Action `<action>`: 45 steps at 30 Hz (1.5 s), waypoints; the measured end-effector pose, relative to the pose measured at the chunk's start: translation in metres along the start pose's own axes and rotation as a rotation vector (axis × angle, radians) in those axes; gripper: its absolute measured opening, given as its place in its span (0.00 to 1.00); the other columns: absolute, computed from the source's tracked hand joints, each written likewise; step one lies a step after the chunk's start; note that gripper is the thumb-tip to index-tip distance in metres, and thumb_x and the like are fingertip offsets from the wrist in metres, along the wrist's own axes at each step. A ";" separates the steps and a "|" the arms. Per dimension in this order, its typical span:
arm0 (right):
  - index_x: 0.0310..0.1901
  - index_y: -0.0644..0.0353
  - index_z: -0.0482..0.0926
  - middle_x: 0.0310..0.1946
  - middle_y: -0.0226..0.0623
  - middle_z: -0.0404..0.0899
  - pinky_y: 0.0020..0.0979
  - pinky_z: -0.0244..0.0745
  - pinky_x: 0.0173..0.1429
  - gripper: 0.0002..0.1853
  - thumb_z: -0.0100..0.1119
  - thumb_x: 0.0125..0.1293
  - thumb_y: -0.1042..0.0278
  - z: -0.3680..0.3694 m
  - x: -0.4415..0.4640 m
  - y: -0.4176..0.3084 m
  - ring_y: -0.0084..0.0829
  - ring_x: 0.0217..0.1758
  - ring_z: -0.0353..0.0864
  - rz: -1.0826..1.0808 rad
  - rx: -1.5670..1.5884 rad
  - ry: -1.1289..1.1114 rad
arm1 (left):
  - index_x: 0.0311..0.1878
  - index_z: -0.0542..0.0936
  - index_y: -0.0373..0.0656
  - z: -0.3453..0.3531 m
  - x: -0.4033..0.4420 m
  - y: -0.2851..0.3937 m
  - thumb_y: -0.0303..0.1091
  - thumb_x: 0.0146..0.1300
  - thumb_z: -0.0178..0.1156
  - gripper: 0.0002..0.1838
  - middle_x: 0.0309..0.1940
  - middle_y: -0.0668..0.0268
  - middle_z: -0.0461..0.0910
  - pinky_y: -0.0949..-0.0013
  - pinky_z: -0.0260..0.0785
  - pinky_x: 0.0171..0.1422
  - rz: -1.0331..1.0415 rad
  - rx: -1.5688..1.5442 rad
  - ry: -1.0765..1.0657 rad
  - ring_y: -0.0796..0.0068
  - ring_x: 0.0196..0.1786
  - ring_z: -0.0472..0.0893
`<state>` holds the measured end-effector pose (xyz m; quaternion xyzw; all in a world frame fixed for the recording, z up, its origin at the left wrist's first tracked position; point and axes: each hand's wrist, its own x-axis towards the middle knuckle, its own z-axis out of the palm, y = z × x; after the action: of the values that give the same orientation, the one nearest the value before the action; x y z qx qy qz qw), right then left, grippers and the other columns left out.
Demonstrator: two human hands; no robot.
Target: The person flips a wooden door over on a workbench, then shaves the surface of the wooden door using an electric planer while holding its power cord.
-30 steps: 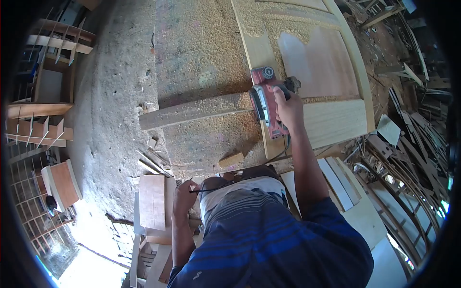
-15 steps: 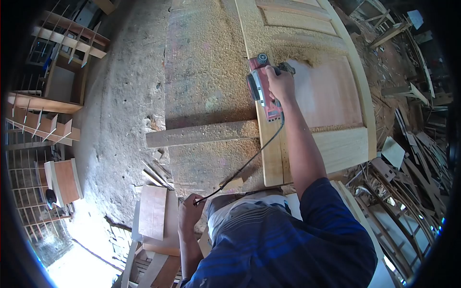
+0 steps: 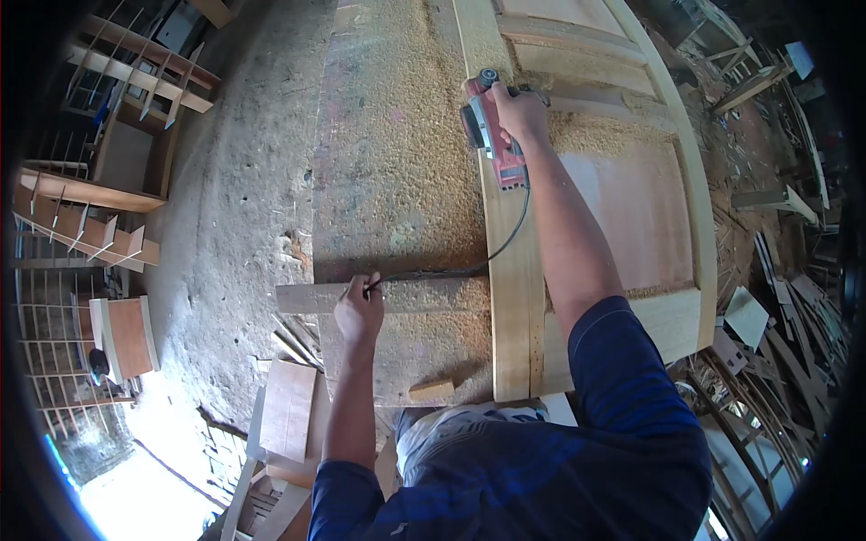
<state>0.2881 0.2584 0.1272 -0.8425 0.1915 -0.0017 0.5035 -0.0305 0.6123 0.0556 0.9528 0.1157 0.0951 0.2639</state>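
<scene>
At the left of the pale panelled wooden door [image 3: 516, 298], my right grip [image 3: 521, 115] clasps the red electric planer [image 3: 493, 135]; I'd press flat. My left grip [image 3: 359, 312] pinches its thin black cord [image 3: 520, 224], ideally clear.

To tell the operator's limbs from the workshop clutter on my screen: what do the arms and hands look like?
The left hand and right hand are bare, with no gloves visible. Short navy sleeves belong to a dark shirt with brighter blue stripes and a small pale mark.
</scene>
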 end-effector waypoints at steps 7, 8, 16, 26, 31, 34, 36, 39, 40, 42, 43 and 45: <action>0.33 0.71 0.91 0.22 0.47 0.89 0.41 0.88 0.30 0.36 0.60 0.74 0.36 0.015 0.094 -0.028 0.40 0.22 0.91 -0.036 -0.037 0.028 | 0.43 0.86 0.48 0.086 0.045 0.004 0.39 0.68 0.71 0.07 0.35 0.58 0.89 0.48 0.81 0.44 0.198 0.002 0.021 0.47 0.38 0.89; 0.33 0.70 0.91 0.22 0.47 0.89 0.41 0.88 0.31 0.36 0.60 0.74 0.36 0.017 0.108 -0.033 0.39 0.21 0.91 -0.041 -0.038 0.034 | 0.43 0.86 0.48 0.089 0.044 0.006 0.39 0.67 0.71 0.08 0.35 0.58 0.89 0.48 0.81 0.44 0.232 -0.003 0.011 0.47 0.38 0.89; 0.46 0.53 0.95 0.24 0.36 0.87 0.38 0.86 0.35 0.27 0.57 0.80 0.39 0.019 0.205 -0.053 0.31 0.21 0.87 -0.043 -0.008 0.030 | 0.53 0.83 0.40 0.087 0.047 0.008 0.39 0.67 0.70 0.17 0.39 0.55 0.85 0.49 0.80 0.49 0.364 -0.017 -0.110 0.49 0.42 0.86; 0.42 0.61 0.91 0.23 0.39 0.84 0.39 0.84 0.27 0.29 0.58 0.80 0.39 0.003 0.159 -0.028 0.33 0.19 0.86 0.067 0.035 0.053 | 0.51 0.81 0.39 0.090 0.046 -0.001 0.33 0.68 0.69 0.12 0.31 0.60 0.78 0.52 0.76 0.41 0.442 -0.128 -0.052 0.55 0.33 0.81; 0.40 0.63 0.90 0.18 0.38 0.80 0.41 0.81 0.23 0.28 0.59 0.80 0.41 -0.014 0.083 -0.010 0.34 0.15 0.82 0.059 0.109 0.064 | 0.49 0.80 0.42 0.092 0.042 -0.005 0.34 0.68 0.68 0.11 0.35 0.55 0.83 0.47 0.79 0.46 0.383 -0.145 -0.103 0.47 0.39 0.86; 0.42 0.63 0.91 0.16 0.36 0.77 0.40 0.79 0.22 0.28 0.59 0.81 0.41 -0.020 0.037 0.005 0.34 0.13 0.79 0.058 0.131 0.070 | 0.49 0.80 0.42 0.092 0.043 -0.007 0.33 0.67 0.67 0.11 0.35 0.54 0.84 0.47 0.79 0.46 0.389 -0.177 -0.088 0.46 0.39 0.86; 0.44 0.63 0.92 0.15 0.35 0.75 0.39 0.77 0.21 0.28 0.60 0.82 0.42 -0.025 0.000 0.013 0.33 0.13 0.77 0.076 0.156 0.086 | 0.48 0.80 0.42 0.092 0.044 -0.006 0.33 0.67 0.67 0.10 0.35 0.54 0.84 0.47 0.80 0.46 0.389 -0.192 -0.088 0.46 0.39 0.86; 0.44 0.63 0.92 0.14 0.34 0.74 0.38 0.75 0.20 0.28 0.61 0.82 0.41 -0.035 -0.056 0.024 0.33 0.12 0.76 0.132 0.173 0.080 | 0.47 0.81 0.43 0.090 0.043 -0.006 0.32 0.66 0.67 0.09 0.35 0.56 0.84 0.48 0.80 0.46 0.387 -0.204 -0.097 0.48 0.38 0.86; 0.45 0.64 0.92 0.15 0.34 0.75 0.38 0.75 0.21 0.28 0.62 0.82 0.41 -0.040 -0.077 0.028 0.33 0.13 0.78 0.145 0.173 0.078 | 0.46 0.82 0.43 0.090 0.043 -0.006 0.31 0.65 0.67 0.08 0.34 0.57 0.84 0.49 0.79 0.46 0.390 -0.208 -0.090 0.49 0.37 0.85; 0.46 0.64 0.92 0.17 0.35 0.78 0.40 0.76 0.23 0.28 0.63 0.82 0.41 -0.047 -0.110 0.036 0.32 0.16 0.80 0.180 0.112 0.091 | 0.45 0.83 0.43 0.093 0.044 -0.007 0.31 0.65 0.66 0.07 0.34 0.58 0.84 0.50 0.79 0.46 0.393 -0.204 -0.083 0.50 0.37 0.85; 0.47 0.65 0.92 0.18 0.35 0.79 0.40 0.77 0.25 0.28 0.63 0.82 0.41 -0.051 -0.125 0.043 0.31 0.17 0.82 0.207 0.050 0.106 | 0.45 0.83 0.43 0.094 0.043 -0.008 0.31 0.65 0.66 0.08 0.35 0.58 0.84 0.50 0.79 0.46 0.393 -0.196 -0.087 0.50 0.37 0.86; 0.48 0.65 0.92 0.19 0.36 0.81 0.40 0.78 0.27 0.26 0.65 0.81 0.43 -0.059 -0.158 0.054 0.29 0.20 0.83 0.224 -0.014 0.127 | 0.46 0.83 0.43 0.094 0.042 -0.009 0.30 0.64 0.66 0.08 0.35 0.57 0.85 0.50 0.80 0.46 0.394 -0.185 -0.096 0.49 0.38 0.86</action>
<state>0.1130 0.2374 0.1407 -0.8175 0.3160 0.0023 0.4814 0.0311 0.5861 -0.0233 0.9322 -0.0945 0.1094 0.3319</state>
